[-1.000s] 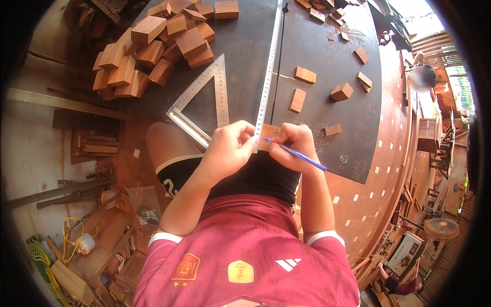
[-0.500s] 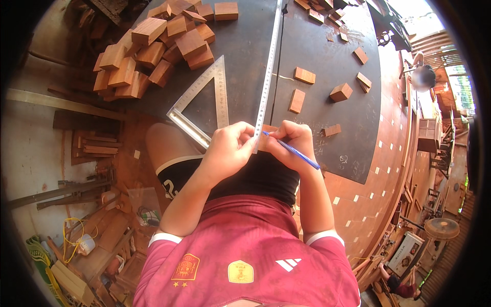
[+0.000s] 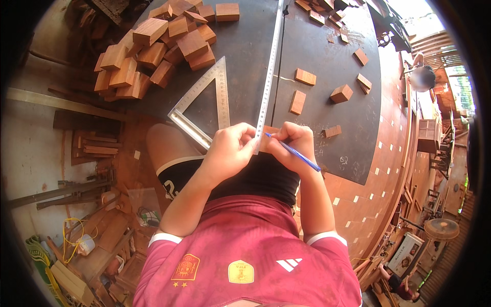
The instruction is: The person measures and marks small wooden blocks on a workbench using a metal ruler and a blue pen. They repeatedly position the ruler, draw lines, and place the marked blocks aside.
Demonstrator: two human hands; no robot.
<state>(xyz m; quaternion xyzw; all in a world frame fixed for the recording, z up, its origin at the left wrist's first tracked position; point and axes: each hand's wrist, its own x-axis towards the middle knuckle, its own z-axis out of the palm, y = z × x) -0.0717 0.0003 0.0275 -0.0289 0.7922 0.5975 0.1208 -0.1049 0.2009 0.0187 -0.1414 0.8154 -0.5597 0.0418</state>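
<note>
My left hand (image 3: 231, 149) is closed on the near end of a long steel ruler (image 3: 268, 77), thumb and fingertips pinching its edge. The ruler runs away from me across the dark tabletop. Beneath its near end, a small reddish-brown wood block (image 3: 267, 144) shows between my hands, partly covered by fingers. My right hand (image 3: 293, 144) is closed around a blue pen (image 3: 303, 157), its tip pointing left beside the ruler's edge. Fingers of the right hand also lie against the block; their grip on it is partly hidden. Left of the ruler lies a metal triangular set square (image 3: 221, 87), near my left hand.
A heap of wood blocks (image 3: 151, 55) covers the table's far left. Several loose blocks, including one flat block (image 3: 297, 102), lie on the dark table (image 3: 327, 56) to the right. Farther right, a person (image 3: 423, 78) is near the wall, and a round fan (image 3: 442, 228) stands below.
The pen tip has drawn back slightly to the right from the ruler's edge. Both hands otherwise stay in nearly the same place.
</note>
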